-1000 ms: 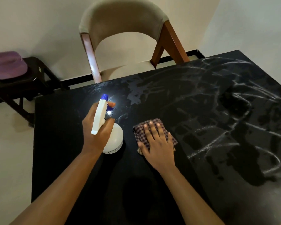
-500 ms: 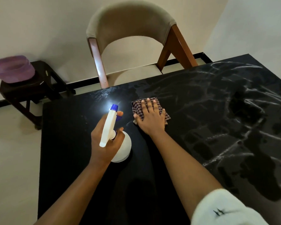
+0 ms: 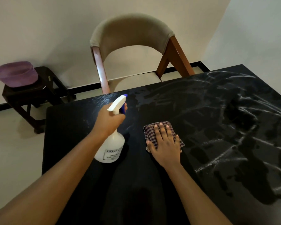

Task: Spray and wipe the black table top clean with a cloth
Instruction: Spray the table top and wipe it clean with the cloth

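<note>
Two hands work a black worktop (image 3: 75, 143), one holding a spray bottle, the other flat on a cloth.

Nearest, two bare forearms reach in over the dark surface. The left hand (image 3: 108, 122) is wrapped around the neck of a white spray bottle (image 3: 111, 148), a finger on its blue trigger and the nozzle pointing away; whether the base rests on the worktop cannot be told. Just to its right, and apart from the bottle, the right hand (image 3: 166, 146) lies with fingers straight, pressing down on a folded checked cloth (image 3: 150, 129). Wet streaks and smears spread right of that hand and beyond both. Past the far edge stands a beige padded chair (image 3: 131, 34) on wooden legs; far left of the left hand, a purple basin (image 3: 16, 73) sits on a dark stool (image 3: 31, 95).
</note>
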The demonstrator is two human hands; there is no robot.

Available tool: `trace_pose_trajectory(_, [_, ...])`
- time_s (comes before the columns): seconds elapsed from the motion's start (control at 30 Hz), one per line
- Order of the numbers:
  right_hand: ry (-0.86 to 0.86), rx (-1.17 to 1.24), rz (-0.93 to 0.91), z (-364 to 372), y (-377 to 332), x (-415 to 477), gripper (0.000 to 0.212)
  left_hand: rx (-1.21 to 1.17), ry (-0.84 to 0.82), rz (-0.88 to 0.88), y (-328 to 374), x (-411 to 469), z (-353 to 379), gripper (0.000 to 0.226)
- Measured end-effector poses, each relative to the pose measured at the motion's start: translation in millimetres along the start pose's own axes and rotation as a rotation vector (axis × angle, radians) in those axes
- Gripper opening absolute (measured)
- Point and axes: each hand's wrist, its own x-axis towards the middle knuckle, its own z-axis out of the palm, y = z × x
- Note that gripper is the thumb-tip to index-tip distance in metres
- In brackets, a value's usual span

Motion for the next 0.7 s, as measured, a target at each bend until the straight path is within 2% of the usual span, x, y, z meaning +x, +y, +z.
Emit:
trace_pose_trajectory(0.07, [-0.004,-0.004,-0.003,1,0,1,0.074,0.09,-0.08,-0.12,6,19,1,0.034])
trace_pose_trajectory(0.13, [-0.001,0.006,-0.006,2,0,1,0.077,0.216,-0.093,-0.198,5,35,2,0.035])
trace_pose_trajectory(0.23, [-0.001,0.01,0.0,1,0,1,0.083,0.429,-0.041,-0.216,2,45,3,0.03])
trace_pose_trajectory(0.3, [-0.006,-0.004,0.002,0,-1,1,0.084,0.387,0.013,-0.201,-3,50,-1,0.033])
trace_pose_trajectory(0.47, [-0.025,-0.001,-0.023,-4,-15,26,0.082,0.06,0.113,-0.054,-14,54,-16,0.039])
trace_pose_trajectory(0.6, [-0.018,0.037,-0.061,-5,-35,87,0.071,0.111,0.256,0.213,-11,51,-18,0.034])
trace_pose_trajectory(0.7, [-0.032,0.04,-0.075,-8,-47,138,0.07,0.114,0.327,0.301,-12,60,-17,0.034])
